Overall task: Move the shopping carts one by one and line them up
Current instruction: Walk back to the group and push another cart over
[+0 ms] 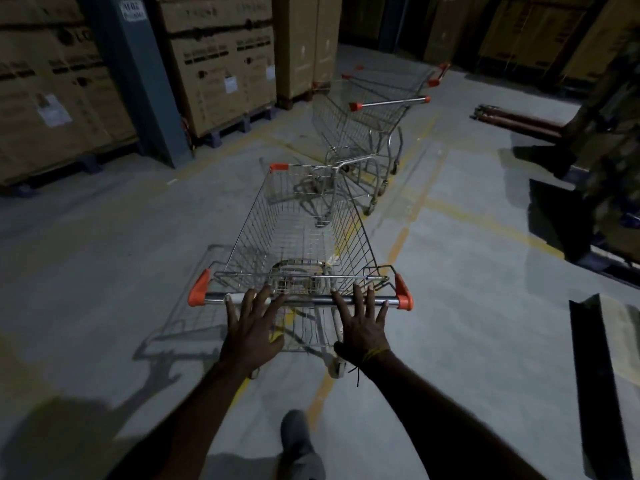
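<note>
- Left hand (pixel 250 327) and right hand (pixel 363 325): each grip spread, fingertips on the near cart's (pixel 304 230) handle bar (pixel 304 299).
- Nested carts (pixel 367 133) stand beyond the near cart.

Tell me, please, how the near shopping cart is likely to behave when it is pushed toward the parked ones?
The near cart should roll easily: it stands on castors on smooth concrete. Its wire basket looks empty, so it is probably light and may veer. With the left hand and right hand open on the handle bar, steering control seems loose.
</note>
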`<state>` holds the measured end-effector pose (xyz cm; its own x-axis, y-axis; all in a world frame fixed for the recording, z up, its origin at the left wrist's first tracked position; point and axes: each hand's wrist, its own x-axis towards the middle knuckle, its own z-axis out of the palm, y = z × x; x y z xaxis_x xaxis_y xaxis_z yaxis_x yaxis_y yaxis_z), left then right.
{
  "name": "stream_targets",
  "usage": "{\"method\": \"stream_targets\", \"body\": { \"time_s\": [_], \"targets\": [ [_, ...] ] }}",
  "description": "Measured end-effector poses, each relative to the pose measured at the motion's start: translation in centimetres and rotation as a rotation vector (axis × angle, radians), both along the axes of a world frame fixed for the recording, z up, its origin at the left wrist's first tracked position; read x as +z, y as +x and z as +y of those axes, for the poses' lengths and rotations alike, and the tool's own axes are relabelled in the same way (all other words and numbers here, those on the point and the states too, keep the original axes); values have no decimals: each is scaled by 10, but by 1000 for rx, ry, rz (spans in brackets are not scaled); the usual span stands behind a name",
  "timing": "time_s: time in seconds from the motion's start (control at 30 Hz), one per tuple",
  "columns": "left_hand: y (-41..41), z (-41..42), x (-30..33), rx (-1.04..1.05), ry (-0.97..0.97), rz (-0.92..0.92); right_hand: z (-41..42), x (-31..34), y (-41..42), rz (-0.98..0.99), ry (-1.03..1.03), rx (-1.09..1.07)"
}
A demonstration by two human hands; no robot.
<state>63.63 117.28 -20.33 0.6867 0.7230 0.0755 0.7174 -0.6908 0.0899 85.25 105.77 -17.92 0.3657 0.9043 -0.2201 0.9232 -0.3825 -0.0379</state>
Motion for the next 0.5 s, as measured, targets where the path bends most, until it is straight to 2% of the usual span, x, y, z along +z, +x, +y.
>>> {"method": "stream_targets", "body": {
  "time_s": [0.3,0.5],
  "targets": [
    [97,118,-3,15,9,-45,134,7,108,-11,-51,54],
    [158,183,2,68,-52,-27,211,14,172,-24,-89,92]
  ]
}}
